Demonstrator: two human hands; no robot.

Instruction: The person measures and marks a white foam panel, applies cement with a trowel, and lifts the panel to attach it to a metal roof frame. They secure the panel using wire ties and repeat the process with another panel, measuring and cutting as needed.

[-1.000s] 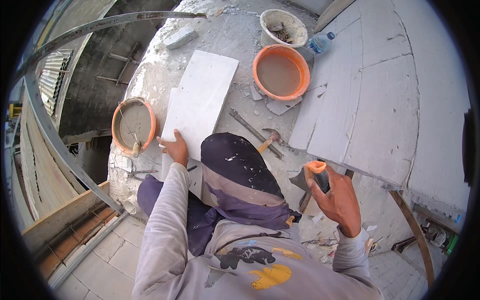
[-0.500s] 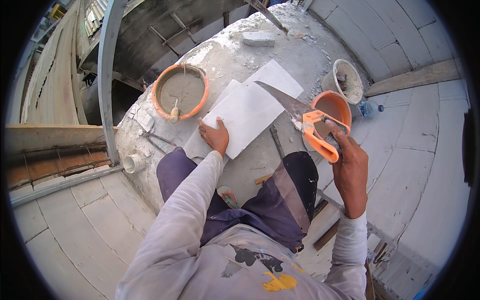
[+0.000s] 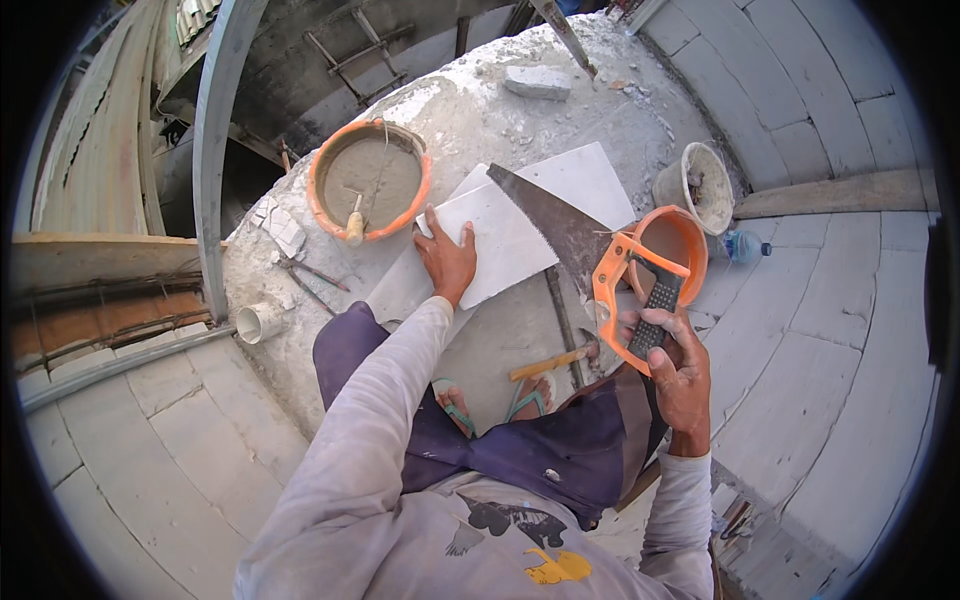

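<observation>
My left hand (image 3: pixel 447 258) lies with spread fingers on the near left edge of a pale block (image 3: pixel 496 240), which rests across another white slab (image 3: pixel 592 185). In my right hand (image 3: pixel 680 375) is the orange handle of a hand saw (image 3: pixel 560 222). Its broad grey blade shows its flat side and reaches over the block, toothed edge toward the left; whether it touches the block I cannot tell. My fingers go round the dark textured grip. Near my feet lies a hammer (image 3: pixel 550 363) with a wooden handle, beside a long dark metal bar (image 3: pixel 563 318).
An orange bucket (image 3: pixel 424 190) of wet mortar holds a trowel (image 3: pixel 355 222) at left. At right stand a second orange bucket (image 3: pixel 697 262), a whitish bucket (image 3: pixel 668 187) and a plastic bottle (image 3: pixel 742 246). Pincers (image 3: pixel 315 280), a pipe piece (image 3: pixel 258 322) and block walls (image 3: pixel 790 345) surround me.
The saw has turned so its blade's flat side shows, and its handle has come lower and left. My right knee has swung outward, uncovering the hammer and my other foot.
</observation>
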